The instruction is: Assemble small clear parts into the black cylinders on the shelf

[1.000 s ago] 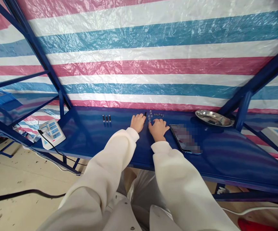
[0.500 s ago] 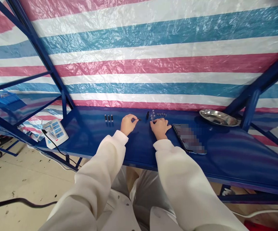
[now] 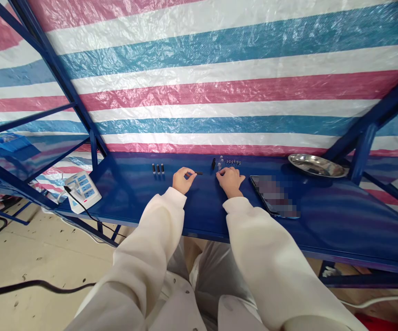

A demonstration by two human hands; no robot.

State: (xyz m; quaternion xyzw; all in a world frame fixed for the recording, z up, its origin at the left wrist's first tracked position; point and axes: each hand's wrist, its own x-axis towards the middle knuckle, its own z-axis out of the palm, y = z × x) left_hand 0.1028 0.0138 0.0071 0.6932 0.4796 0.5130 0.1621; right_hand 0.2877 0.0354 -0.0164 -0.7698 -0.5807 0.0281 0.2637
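My left hand pinches a small black tube between thumb and fingertips, its free end pointing right. My right hand is low over the table, thumb and index finger brought together beside some small clear plastic pieces; what lies between those fingertips is too small to make out. Just left of the clear pieces are small black parts. A row of several tiny shiny metal parts sits behind my right hand. Off to the left, three black tubes with pale ends stand side by side.
A phone lies right of my right hand on the blue table. Farther right is an oval metal dish. A white power strip with a black cable rests at the left end. Blue frame posts and striped sheeting border the table.
The view has shifted slightly. My right thumb and index finger have closed together beside the clear pieces, drawing slightly away from them. My left hand keeps its pinch on the black tube.
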